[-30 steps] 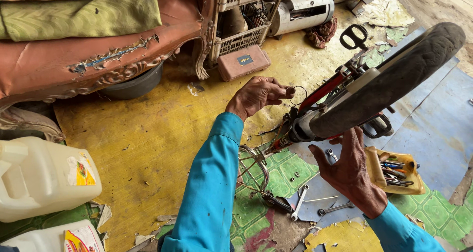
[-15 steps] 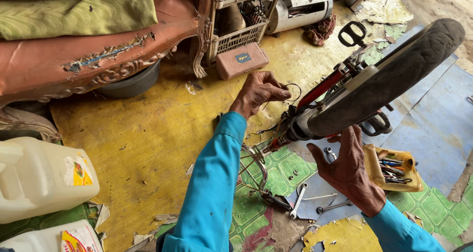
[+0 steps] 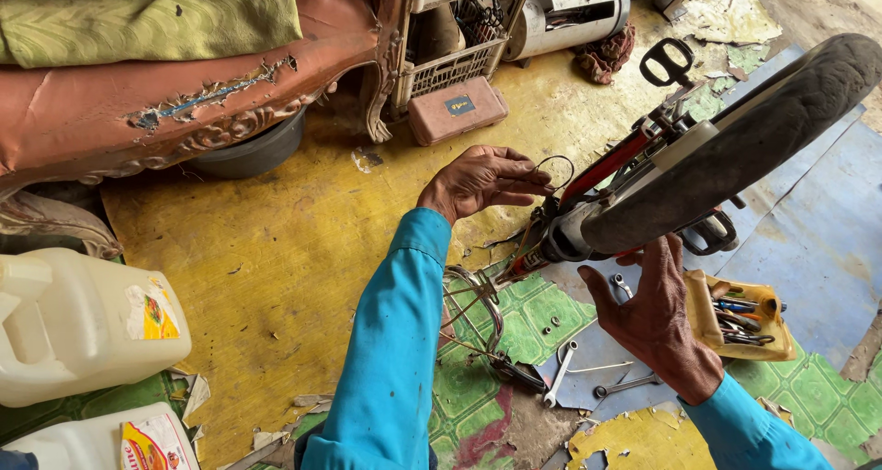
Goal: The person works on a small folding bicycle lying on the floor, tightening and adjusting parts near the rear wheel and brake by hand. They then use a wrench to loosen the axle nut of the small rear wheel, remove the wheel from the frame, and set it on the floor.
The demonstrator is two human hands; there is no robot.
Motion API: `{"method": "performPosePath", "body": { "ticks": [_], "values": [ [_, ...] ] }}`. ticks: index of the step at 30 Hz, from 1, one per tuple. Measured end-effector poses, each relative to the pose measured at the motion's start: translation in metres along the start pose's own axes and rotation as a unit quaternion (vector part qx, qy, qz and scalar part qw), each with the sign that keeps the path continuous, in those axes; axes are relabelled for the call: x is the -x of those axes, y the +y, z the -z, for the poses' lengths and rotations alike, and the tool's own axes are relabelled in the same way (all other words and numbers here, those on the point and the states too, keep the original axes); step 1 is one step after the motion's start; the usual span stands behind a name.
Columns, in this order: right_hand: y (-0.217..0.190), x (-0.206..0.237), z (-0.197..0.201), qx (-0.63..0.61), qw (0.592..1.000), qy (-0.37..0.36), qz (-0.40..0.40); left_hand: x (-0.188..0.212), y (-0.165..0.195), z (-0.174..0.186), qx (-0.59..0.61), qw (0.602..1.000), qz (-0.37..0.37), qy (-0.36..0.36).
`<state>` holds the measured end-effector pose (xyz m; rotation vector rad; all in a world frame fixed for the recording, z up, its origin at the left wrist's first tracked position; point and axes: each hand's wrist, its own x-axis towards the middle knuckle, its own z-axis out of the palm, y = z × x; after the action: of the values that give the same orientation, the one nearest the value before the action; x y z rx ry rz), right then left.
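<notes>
A: Head cam, status?

B: Landmark is the bike wheel (image 3: 735,148), upturned so I can get at the axle end. My left hand (image 3: 482,181), just left of the wheel's lower end, has its fingertips pinched shut on a thin wire loop (image 3: 556,169). My right hand (image 3: 657,318) sits under the tyre, fingers spread, holding nothing, ready to steady it.

A: Tools?

B: Spanners (image 3: 588,378) on the floor below the wheel; yellow tool tray (image 3: 703,314) just right of my right hand.
</notes>
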<state>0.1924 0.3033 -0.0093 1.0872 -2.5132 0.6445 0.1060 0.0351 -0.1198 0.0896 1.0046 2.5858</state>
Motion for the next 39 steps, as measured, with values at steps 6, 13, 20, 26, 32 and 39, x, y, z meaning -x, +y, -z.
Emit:
{"method": "performPosePath", "body": {
  "ticks": [6,13,20,26,32,39],
  "values": [
    [0.0,0.001,0.0,-0.007,1.0,0.001,0.005,-0.004,-0.003,-0.01,-0.05,0.998,-0.033,-0.004],
    [0.0,0.0,0.001,-0.009,1.0,0.001,0.014,-0.031,-0.017,-0.03,-0.165,0.978,-0.121,0.042],
    [0.0,0.0,0.0,-0.009,1.0,0.002,0.012,-0.029,-0.023,-0.043,-0.376,0.891,-0.169,0.192],
    [0.003,0.001,-0.001,-0.006,1.0,0.008,0.015,-0.021,-0.011,-0.02,-0.226,0.952,-0.157,0.132],
    [0.003,0.001,-0.003,-0.01,1.0,0.007,-0.004,0.0,-0.004,-0.004,-0.151,0.984,-0.061,0.078],
    [0.004,0.003,-0.002,0.006,1.0,0.005,-0.003,0.027,0.013,0.007,-0.2,0.973,0.007,0.111]
  ]
}}
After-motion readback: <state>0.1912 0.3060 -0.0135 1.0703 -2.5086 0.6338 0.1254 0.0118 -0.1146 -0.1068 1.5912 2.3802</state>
